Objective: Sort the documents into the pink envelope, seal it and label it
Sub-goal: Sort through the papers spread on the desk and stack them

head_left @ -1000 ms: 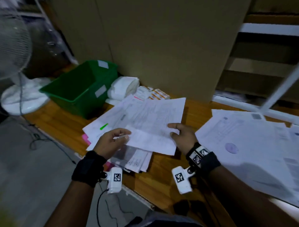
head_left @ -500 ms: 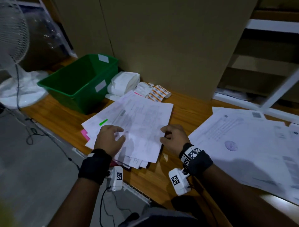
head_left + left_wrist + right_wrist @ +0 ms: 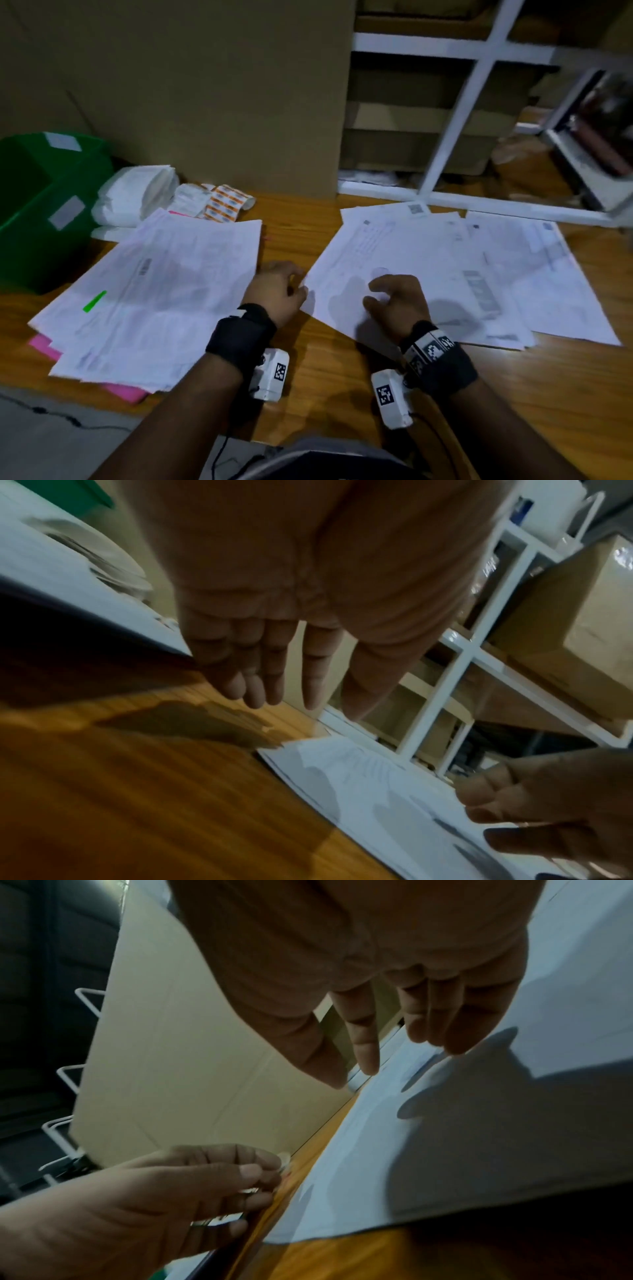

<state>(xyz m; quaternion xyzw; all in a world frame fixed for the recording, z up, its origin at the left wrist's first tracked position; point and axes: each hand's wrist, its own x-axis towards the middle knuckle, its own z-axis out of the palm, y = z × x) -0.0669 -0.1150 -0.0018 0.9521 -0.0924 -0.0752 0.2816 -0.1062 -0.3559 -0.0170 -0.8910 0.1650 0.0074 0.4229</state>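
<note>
Two piles of white documents lie on the wooden table (image 3: 308, 377). The left pile (image 3: 154, 291) covers the pink envelope (image 3: 44, 346), of which only edges and a corner show. The right pile (image 3: 445, 260) spreads toward the rack. My left hand (image 3: 294, 277) hovers over bare wood between the piles, close to the right pile's left edge; in the left wrist view its fingers (image 3: 274, 691) are straight and hold nothing. My right hand (image 3: 383, 291) hovers just above the right pile (image 3: 479, 1123), its fingers (image 3: 366, 1053) relaxed and empty, casting a shadow on the paper.
A green bin (image 3: 41, 212) stands at the far left, with a white roll (image 3: 137, 195) and orange-printed label strips (image 3: 222, 205) beside it. A tall cardboard box (image 3: 205, 102) and a white rack (image 3: 479, 102) close off the back. The table's front edge runs under my wrists.
Both hands let go of the sheet they laid on the left pile and moved right to the right pile. The view has turned right with them.
</note>
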